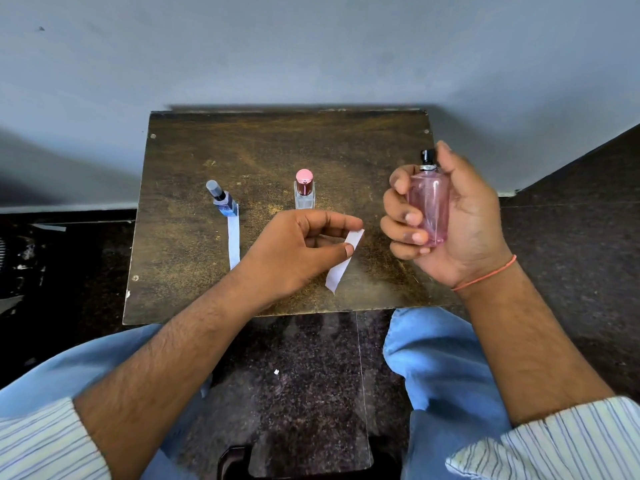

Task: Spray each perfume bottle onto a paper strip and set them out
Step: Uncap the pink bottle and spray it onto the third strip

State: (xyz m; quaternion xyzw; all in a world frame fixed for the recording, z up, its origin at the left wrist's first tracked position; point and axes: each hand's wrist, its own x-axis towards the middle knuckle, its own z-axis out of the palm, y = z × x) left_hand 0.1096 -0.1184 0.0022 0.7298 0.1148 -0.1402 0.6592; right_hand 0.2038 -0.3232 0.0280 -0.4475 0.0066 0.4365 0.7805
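Sitting at a small, worn wooden table (277, 140) pushed against a grey wall (311, 46), a person works with both hands raised over its near half. Only the head view is on offer, and it looks steeply down on all of this.

The right hand (460, 220) is wrapped around a pink perfume bottle (429, 206), held upright above the table's right side; four fingers curl across the front of the glass, the palm backs it, and the index finger arches up beside the black spray cap (427, 156). A thin orange thread (485, 274) circles that wrist.

The left hand (298, 251) pinches a white paper strip (341, 268) between thumb and forefinger at its upper end. That strip hangs slanting down and to the left, its top end just beside the pink bottle, with a small gap between them.

Farther back on the table stand two more bottles. A blue bottle with a grey cap (221, 199) sits at the left, and a second paper strip (233, 244) lies flat in front of it, one end touching its base. A clear bottle with a pink cap (304, 192) stands near the middle, partly behind the left hand's knuckles.

Below the table edge show light blue trousers (440, 362) on both knees, striped shirt cuffs (38, 441) at the bottom corners, and a dark speckled floor (294, 386) between the legs.
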